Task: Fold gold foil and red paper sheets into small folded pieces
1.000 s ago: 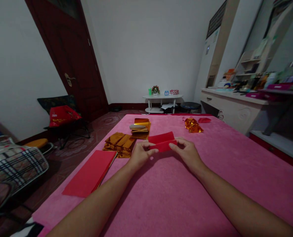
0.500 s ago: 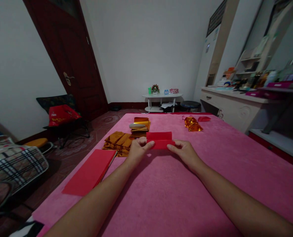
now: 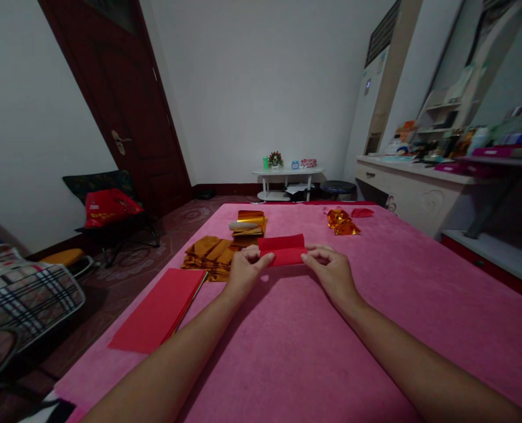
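A small folded red paper (image 3: 282,256) is held up above the pink cloth (image 3: 296,341), with a crease running across it and its far flap raised. My left hand (image 3: 245,268) pinches its left end, thumb on the near side. At the right end, my right hand (image 3: 329,268) grips the paper between thumb and fingers. Just left of my left hand lie folded gold foil pieces (image 3: 210,251). A stack of red paper (image 3: 157,308) rests nearer, at the left edge. Beyond the hands sits a gold foil bundle (image 3: 251,221) with a grey object across it.
Crumpled gold foil (image 3: 342,222) and a red scrap (image 3: 362,212) lie at the far right of the cloth. A white dresser (image 3: 419,188) stands to the right, a chair with a red bag (image 3: 111,207) to the left. A low white table (image 3: 287,171) is against the wall.
My right hand has shifted slightly right along the red paper's end. The paper's right side has tilted up a little, and its inner fold shows more widely.
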Demonstrator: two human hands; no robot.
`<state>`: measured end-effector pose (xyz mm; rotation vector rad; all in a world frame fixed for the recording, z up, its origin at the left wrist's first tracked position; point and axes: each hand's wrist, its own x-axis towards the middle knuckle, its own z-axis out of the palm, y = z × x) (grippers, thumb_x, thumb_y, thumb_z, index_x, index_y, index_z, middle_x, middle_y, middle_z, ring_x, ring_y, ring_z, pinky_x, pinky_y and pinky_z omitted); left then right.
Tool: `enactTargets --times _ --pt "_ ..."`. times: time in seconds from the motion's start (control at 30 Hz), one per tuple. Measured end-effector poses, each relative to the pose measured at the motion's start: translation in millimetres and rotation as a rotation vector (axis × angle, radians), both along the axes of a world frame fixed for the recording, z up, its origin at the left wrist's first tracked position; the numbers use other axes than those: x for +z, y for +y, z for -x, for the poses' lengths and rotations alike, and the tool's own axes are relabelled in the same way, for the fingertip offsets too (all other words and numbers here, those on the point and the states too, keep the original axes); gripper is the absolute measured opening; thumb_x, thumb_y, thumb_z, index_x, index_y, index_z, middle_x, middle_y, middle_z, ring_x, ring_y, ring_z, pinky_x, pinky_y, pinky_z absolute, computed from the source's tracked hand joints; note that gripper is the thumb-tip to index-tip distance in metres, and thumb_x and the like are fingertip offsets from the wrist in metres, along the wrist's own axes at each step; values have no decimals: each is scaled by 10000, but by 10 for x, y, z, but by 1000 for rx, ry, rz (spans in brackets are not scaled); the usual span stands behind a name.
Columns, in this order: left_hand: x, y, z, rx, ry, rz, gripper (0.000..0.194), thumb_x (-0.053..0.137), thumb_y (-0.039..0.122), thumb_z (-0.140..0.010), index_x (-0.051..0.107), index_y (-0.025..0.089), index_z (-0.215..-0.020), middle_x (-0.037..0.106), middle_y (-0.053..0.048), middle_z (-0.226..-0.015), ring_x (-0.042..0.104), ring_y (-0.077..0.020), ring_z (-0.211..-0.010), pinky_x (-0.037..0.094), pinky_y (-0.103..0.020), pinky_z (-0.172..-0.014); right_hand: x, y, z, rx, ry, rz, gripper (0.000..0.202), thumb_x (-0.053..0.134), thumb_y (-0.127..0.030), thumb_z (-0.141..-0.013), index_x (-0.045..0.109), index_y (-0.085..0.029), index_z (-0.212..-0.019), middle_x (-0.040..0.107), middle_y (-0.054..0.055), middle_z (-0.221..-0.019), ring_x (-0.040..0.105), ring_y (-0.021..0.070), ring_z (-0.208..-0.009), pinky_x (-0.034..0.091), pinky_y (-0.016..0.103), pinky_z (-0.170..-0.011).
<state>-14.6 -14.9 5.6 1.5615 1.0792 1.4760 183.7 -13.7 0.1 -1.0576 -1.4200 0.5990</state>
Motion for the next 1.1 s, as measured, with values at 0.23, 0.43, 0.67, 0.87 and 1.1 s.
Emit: enactTargets --times 0.23,0.43,0.67,0.87,1.1 --pt "-19 -5 -2 -17 58 -20 230 655 343 -711 666 145 -594 570 -19 -656 501 -123 -636 396 -227 -613 30 -34 28 5 107 74 176 680 -335 -657 666 -167 -608 671 66 -832 595 194 -761 444 295 -702" --pt "-13 -21 -23 -31 -45 53 241 696 355 -665 651 135 -577 563 -2 -600 486 -103 -574 395 -216 -567 15 -26 27 38 237 213 189 694 -335 -634 658 -154 -597 606 9 -584 502 132 -547 386 256 -543" --pt "-28 -20 -30 12 -155 195 278 729 376 -609 655 108 -591 566 2 -560 460 -80 -504 361 -194 -490 -10 -15 5 27 277 272 199 720 -328 -593 633 -153 -550 572 -10 -519 467 117 -499 354 248 -503" --pt "-28 -20 -21 57 -115 252 296 709 374 -617 662 87 -560 529 6 -481 422 -68 -460 314 -190 -473 -29 7 -17 -9 324 300 188 739 -307 -562 634 -151 -547 586 -14 -522 478 115 -500 360 250 -515" --pt "-60 5 -18 10 -175 326 271 756 339 -546 681 83 -595 579 -15 -514 459 -79 -455 347 -202 -480 -39 20 -27 -21 339 328 179 747 -293 -542 638 -151 -552 601 -10 -535 490 119 -508 370 256 -528"
